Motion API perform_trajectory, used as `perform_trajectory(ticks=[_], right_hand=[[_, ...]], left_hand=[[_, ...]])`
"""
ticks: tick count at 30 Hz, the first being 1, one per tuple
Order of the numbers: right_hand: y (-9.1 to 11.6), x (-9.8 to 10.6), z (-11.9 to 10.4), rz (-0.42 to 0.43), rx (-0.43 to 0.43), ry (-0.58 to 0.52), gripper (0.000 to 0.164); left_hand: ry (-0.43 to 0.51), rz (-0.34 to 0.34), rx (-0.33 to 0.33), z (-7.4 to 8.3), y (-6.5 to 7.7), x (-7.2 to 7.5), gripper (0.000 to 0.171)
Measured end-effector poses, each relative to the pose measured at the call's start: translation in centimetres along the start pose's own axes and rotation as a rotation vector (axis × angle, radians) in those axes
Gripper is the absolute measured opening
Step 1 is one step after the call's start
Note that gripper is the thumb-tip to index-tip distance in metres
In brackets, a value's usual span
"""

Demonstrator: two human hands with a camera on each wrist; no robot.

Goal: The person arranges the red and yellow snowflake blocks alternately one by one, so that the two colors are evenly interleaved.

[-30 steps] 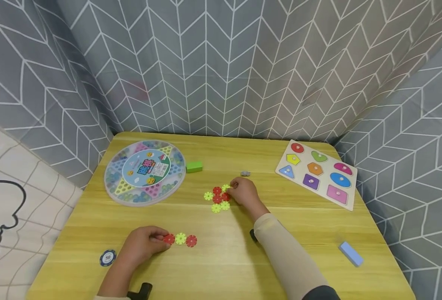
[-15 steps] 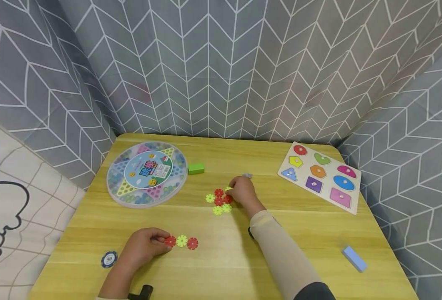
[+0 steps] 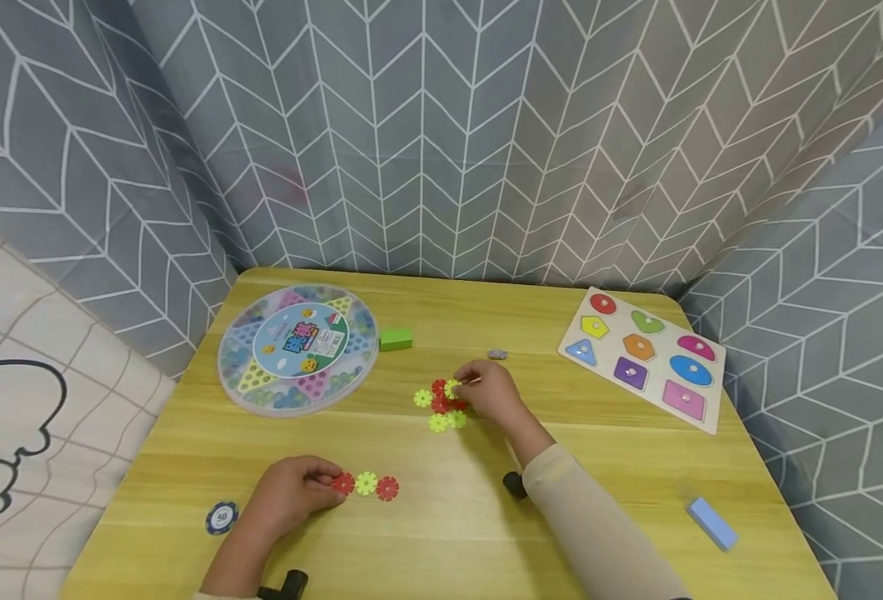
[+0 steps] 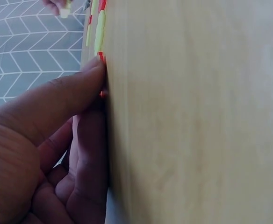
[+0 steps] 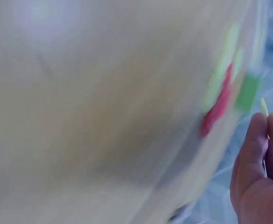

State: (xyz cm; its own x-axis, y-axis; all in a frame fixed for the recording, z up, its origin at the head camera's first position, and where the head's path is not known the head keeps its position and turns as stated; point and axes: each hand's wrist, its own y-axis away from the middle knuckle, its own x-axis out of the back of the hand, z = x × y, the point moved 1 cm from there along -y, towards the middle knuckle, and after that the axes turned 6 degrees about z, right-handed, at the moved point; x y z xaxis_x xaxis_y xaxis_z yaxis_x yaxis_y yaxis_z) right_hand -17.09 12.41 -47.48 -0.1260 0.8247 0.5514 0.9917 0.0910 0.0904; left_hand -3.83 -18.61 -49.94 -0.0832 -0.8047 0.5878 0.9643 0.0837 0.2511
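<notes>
Discs in red and yellow, thin and notched like flowers

I'm watching a person at a wooden table. The left hand has its thumb and finger nearly together, pinching a red disc by its edge, down at the table. It sits at the left end of a short row. The right hand pinches a yellow disc between thumb and finger, lifted above the small pile in the middle.

They look like plastic to me, so I'd guess they are very light, a bit stiff, and maybe slippery. The thin rim seems the best place to hold, and the notches should help fingers grip. I can't tell if the row is hooked together.

Now I count. The row has three: two red, one yellow. The pile has six: three red, one partly hidden by the fingers, and three yellow. With the lifted one, that makes ten.

Around them I see one green block, one blue block, one round game, one chip, one small grey thing, and one puzzle board with nine shapes.
</notes>
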Motion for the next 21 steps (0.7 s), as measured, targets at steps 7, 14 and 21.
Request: perform_trajectory(ticks=[7,14,21], right_hand=[[5.0,-3.6,-1.7,-0.290,0.187,0.117,0.012],[7.4,-5.8,-1.7,-0.344,0.282,0.226,0.016],[7.7,-6.3,-2.1,-0.330,0.353,0.292,0.015]], left_hand=[[0.009,0.000,-0.010,-0.1,-0.1,0.0,0.028],[0.027,-0.005,-0.021,-0.3,-0.3,-0.3,0.030],[0.023,-0.009,0.010,-0.2,-0.3,0.0,0.030]])
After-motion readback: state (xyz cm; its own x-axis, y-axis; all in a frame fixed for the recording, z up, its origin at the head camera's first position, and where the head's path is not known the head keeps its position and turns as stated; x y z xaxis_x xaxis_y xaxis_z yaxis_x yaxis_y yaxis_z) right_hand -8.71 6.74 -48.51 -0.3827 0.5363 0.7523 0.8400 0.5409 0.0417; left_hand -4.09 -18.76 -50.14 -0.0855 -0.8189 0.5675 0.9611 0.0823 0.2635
